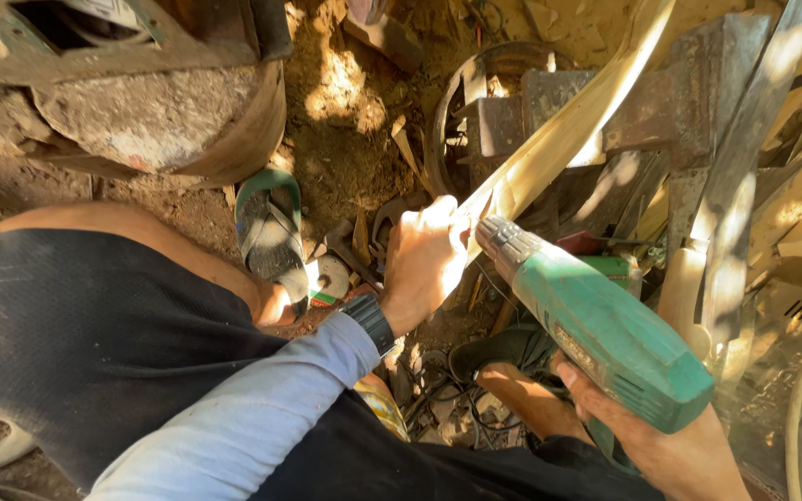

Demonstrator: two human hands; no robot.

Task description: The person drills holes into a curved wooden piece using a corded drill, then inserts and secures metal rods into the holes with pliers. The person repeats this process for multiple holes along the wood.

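The left hand [424, 260] is clenched around the near end of a long pale wooden strip [563, 130], which rises from the hand toward the top edge of the view, where it is cut off. The right hand [675, 445] grips the handle of a green electric drill [605, 325]; the fingers wrap the handle, but the trigger finger is hidden under the body of the tool. The chuck of the drill [505, 243] points at the strip and sits just beside it, right of the left hand; whether a bit is mounted, or touches the wood, is hard to make out.

Behind the strip there is a dark metal block [689, 93] and a round rusty rim [461, 111], both partly in shadow. Left of the strip, a foot in a green sandal [269, 232] rests on the dirt floor [345, 139]. A black wristwatch [370, 320] is on the left wrist. Below the strip, small scraps and cables are too tangled to identify.
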